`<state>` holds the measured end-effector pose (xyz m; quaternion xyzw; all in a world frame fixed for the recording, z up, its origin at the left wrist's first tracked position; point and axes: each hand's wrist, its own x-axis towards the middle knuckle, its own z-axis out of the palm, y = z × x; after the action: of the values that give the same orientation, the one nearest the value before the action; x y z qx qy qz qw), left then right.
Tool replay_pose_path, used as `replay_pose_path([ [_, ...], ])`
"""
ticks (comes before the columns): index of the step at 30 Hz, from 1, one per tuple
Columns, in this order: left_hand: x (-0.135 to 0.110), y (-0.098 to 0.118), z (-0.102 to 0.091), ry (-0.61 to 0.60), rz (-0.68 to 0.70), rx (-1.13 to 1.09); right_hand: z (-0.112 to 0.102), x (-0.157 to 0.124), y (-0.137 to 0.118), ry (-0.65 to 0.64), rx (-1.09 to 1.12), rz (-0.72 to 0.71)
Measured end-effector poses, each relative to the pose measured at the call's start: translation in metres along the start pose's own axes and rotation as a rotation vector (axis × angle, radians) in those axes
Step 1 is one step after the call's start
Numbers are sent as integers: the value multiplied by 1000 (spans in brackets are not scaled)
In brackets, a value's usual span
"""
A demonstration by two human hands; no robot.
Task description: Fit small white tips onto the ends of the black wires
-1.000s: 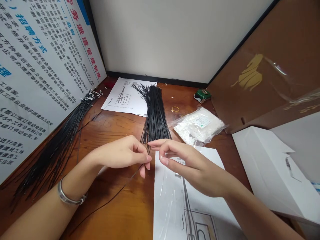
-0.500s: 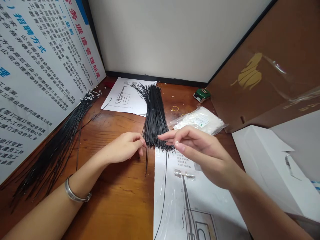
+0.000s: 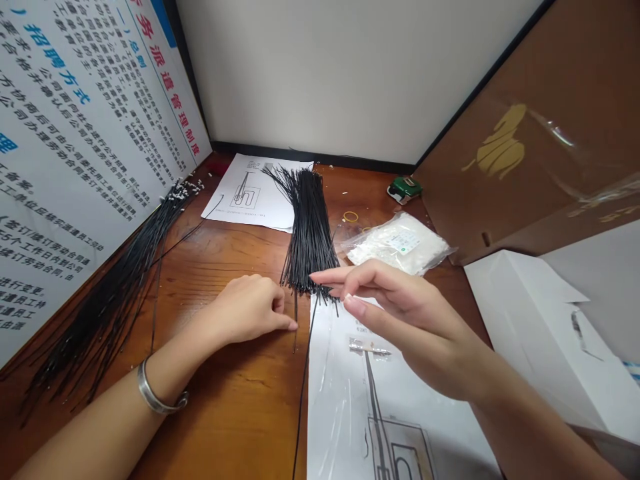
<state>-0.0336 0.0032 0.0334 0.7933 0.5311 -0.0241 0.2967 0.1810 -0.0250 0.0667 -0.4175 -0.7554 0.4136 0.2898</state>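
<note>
A thick bundle of thin black wires [image 3: 310, 233] lies lengthwise on the table, its near ends fanned out. My left hand [image 3: 253, 310] rests low beside those ends, palm down, fingers curled under and thumb stretched out apart from them. The thumb tip is close to a few stray wire ends; nothing shows in this hand. My right hand [image 3: 400, 313] hovers over the near ends, index finger extended and thumb brought against another finger. A tiny white piece [image 3: 348, 297] shows at the thumb tip. One single black wire [image 3: 303, 373] runs from the bundle toward me.
Another bundle of black wires with white ends [image 3: 115, 287] leans along the printed board at left. A clear bag of white pieces [image 3: 400, 243], a rubber band [image 3: 351, 217] and a green tape measure [image 3: 404, 189] lie right. Drawing sheets [image 3: 270, 213] and a white box [image 3: 545, 333] are around.
My left hand has come slightly nearer me, its thumb now stretched away from the fingers. The single wire has shifted left. My right hand has moved slightly left and down.
</note>
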Motion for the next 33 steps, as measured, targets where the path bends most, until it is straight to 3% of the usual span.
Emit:
replay_pose_path([
  [3, 4, -3, 3, 165, -52, 23, 3, -4, -8, -72, -48, -30],
  [5, 5, -3, 1, 198, -61, -30, 4, -6, -12, -96, -87, -58],
  [10, 0, 2, -9, -186, 191, -638, 5, -3, -7, 5, -207, -102],
  [12, -3, 4, -11, -276, 231, -761, 4, 0, -1, 73, -281, -100],
  [16, -5, 3, -13, -443, 179, -798, 4, 2, 4, 112, -403, -134],
  [20, -7, -8, -19, -631, 119, -700, 7, -2, -1, -3, -365, -172],
  [22, -6, -12, -22, -612, 145, -655, 11, -3, -5, -110, -292, -164],
  [26, -1, -15, -22, -392, 215, -705, 22, -5, -11, -303, -259, -146],
  [33, 4, -7, -7, -207, 172, -907, 32, -5, -8, -385, -293, -152],
])
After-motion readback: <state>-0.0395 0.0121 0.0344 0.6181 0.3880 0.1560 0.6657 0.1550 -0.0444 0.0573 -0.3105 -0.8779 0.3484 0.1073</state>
